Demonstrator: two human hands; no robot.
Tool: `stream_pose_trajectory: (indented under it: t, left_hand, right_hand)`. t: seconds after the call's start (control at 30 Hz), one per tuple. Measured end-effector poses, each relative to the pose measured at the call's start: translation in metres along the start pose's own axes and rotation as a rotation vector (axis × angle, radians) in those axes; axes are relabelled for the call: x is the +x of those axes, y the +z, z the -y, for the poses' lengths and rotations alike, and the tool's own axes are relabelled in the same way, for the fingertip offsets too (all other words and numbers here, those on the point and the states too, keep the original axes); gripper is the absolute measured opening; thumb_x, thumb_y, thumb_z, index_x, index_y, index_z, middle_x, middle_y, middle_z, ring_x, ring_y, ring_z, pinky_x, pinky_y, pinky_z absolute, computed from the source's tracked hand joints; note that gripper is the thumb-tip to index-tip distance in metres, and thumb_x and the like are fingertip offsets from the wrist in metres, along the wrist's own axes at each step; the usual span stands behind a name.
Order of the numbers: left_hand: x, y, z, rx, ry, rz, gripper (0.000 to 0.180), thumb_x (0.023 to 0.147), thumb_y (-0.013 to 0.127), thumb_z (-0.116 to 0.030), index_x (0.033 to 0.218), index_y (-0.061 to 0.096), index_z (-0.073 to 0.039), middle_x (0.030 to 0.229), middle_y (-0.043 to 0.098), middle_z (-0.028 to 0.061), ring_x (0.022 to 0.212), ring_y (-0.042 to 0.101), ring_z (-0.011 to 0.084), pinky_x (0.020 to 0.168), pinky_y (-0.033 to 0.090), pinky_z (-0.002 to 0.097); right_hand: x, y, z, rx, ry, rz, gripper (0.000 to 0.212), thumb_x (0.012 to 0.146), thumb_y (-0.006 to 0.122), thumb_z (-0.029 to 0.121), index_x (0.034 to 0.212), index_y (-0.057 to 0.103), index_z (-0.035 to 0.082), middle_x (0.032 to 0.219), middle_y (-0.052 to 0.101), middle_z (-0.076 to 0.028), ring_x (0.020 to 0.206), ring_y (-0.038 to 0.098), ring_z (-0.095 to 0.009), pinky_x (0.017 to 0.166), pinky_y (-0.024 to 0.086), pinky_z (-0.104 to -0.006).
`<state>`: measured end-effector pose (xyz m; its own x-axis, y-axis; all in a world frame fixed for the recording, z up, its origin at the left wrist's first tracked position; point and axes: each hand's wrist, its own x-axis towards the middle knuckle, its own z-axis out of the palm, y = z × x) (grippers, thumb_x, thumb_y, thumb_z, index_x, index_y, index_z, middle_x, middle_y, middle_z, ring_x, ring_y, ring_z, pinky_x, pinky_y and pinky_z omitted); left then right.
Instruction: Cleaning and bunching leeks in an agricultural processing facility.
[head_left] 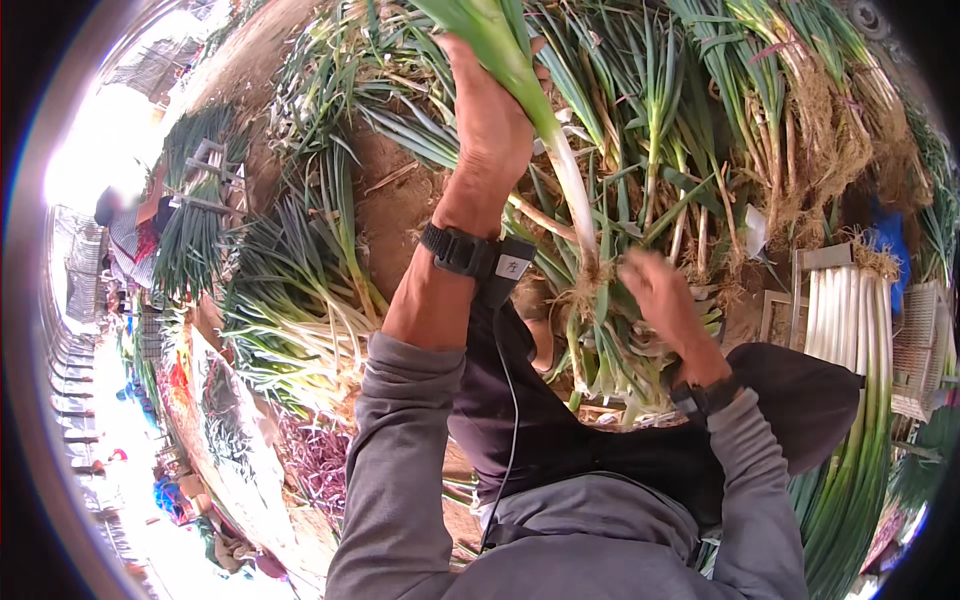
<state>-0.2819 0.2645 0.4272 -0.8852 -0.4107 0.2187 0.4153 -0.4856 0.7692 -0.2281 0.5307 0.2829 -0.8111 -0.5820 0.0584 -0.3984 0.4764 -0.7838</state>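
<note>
My left hand (490,115) is raised in front of me, closed around the green leaf end of a long green onion (568,170). The stalk slants downward, its white shaft ending in a tuft of brown roots. Close to the right of those roots is my right hand (658,295), smeared by motion; whether its fingers hold anything is unclear. Beneath both hands, trimmed leaves and stalk pieces (620,360) lie in a loose heap between my legs.
Untrimmed green onions with shaggy roots (820,130) are piled at the far right. A bundle of clean white-stemmed onions (850,320) rests in a rack at right, beside a pale crate (918,350). More onions (290,300) lie left. Another person (135,225) is at the far left.
</note>
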Motion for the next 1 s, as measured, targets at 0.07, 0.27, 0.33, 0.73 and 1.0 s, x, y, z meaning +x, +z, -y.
stream_pose_trajectory:
  t: [0.07, 0.27, 0.33, 0.73, 1.0]
  left_hand:
    - [-0.001, 0.011, 0.007, -0.041, -0.015, -0.003, 0.065, 0.103, 0.03, -0.064, 0.134, 0.046, -0.009, 0.111, 0.058, 0.012, 0.087, 0.056, 0.0221, 0.082, 0.049, 0.0372]
    - [0.006, 0.006, 0.033, -0.13, 0.045, 0.025, 0.051, 0.104, 0.053, -0.036, 0.144, 0.039, -0.009, 0.123, 0.049, 0.0071, 0.097, 0.057, 0.0195, 0.086, 0.05, 0.0399]
    - [0.008, 0.002, 0.035, -0.193, -0.034, 0.059, 0.05, 0.101, 0.058, -0.032, 0.142, 0.042, -0.009, 0.119, 0.051, 0.0061, 0.098, 0.057, 0.0192, 0.088, 0.051, 0.0407]
    - [0.006, 0.0, 0.034, -0.245, -0.055, 0.139, 0.025, 0.096, 0.069, -0.015, 0.118, 0.059, -0.008, 0.102, 0.067, 0.0036, 0.09, 0.065, 0.0167, 0.08, 0.055, 0.0334]
    - [0.008, 0.0, 0.039, -0.275, -0.051, 0.175, 0.02, 0.097, 0.066, -0.011, 0.117, 0.061, -0.011, 0.106, 0.066, 0.0032, 0.094, 0.065, 0.018, 0.087, 0.057, 0.0401]
  right_hand:
    - [0.039, -0.015, 0.036, 0.088, -0.176, -0.244, 0.031, 0.093, 0.068, 0.02, 0.12, 0.063, 0.005, 0.1, 0.066, -0.017, 0.089, 0.066, -0.034, 0.076, 0.053, -0.0417]
    - [0.096, -0.015, 0.079, 0.017, -0.3, -0.435, 0.032, 0.09, 0.072, 0.018, 0.119, 0.065, 0.006, 0.104, 0.069, -0.014, 0.089, 0.069, -0.029, 0.075, 0.055, -0.0355]
    - [0.098, -0.019, 0.076, 0.16, -0.224, -0.37, 0.031, 0.092, 0.071, 0.018, 0.119, 0.066, 0.004, 0.102, 0.07, -0.013, 0.088, 0.07, -0.025, 0.076, 0.055, -0.0336]
    - [0.098, -0.04, 0.08, 0.216, -0.174, -0.274, 0.023, 0.093, 0.069, 0.017, 0.104, 0.069, -0.003, 0.091, 0.068, -0.014, 0.079, 0.067, -0.021, 0.071, 0.052, -0.0307]
    - [0.099, -0.049, 0.078, 0.301, -0.015, -0.136, 0.019, 0.089, 0.069, 0.015, 0.1, 0.067, -0.001, 0.085, 0.068, -0.012, 0.075, 0.066, -0.021, 0.07, 0.051, -0.033]
